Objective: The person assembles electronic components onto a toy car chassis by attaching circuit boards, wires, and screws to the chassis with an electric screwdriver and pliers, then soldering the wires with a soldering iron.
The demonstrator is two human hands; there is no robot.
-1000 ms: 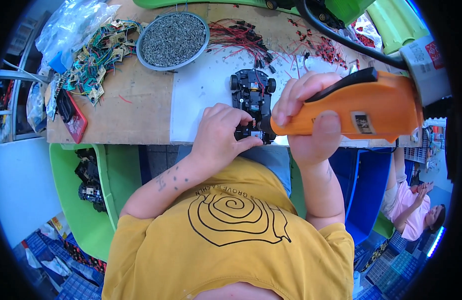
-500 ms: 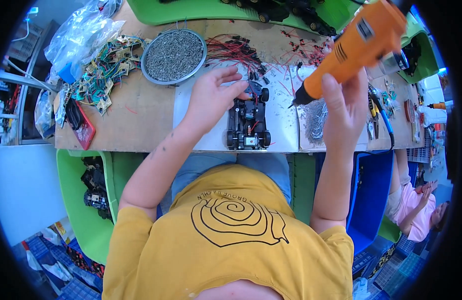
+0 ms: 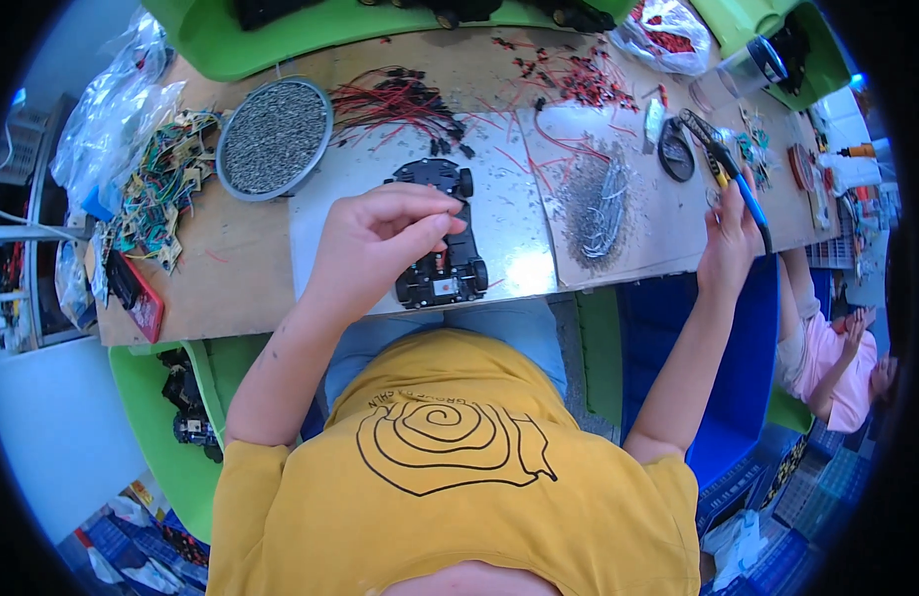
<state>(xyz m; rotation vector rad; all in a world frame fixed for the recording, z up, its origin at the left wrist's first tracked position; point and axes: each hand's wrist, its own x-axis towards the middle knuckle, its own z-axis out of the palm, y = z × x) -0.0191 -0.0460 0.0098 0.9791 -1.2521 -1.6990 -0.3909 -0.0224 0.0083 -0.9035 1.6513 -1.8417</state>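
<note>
My left hand (image 3: 385, 233) hovers over a black toy car chassis (image 3: 450, 283), thumb and fingertips pinched together; whatever is between them is too small to make out. The chassis lies on a white sheet (image 3: 519, 238) at the near table edge, its wheels and a small light part showing. At the right, my right hand (image 3: 728, 243) reaches up with fingers stretched out beside the blue handle of a soldering iron (image 3: 752, 204). Yellow-handled pliers (image 3: 722, 179) lie by the same fingers. Whether the fingertips touch the iron is unclear.
A round dish of small grey screws (image 3: 274, 137) stands left of the chassis. Tangled wired circuit boards (image 3: 166, 184), red-black wires (image 3: 405, 104) and a silvery wire bundle (image 3: 604, 209) lie around. Green bins (image 3: 211, 50) and a blue bin (image 3: 668, 328) border the table. Another person (image 3: 837, 368) sits far right.
The orange electric screwdriver that my right hand held is out of view. That hand has moved right to the soldering iron. My left hand has come nearer over the chassis. The view has shifted.
</note>
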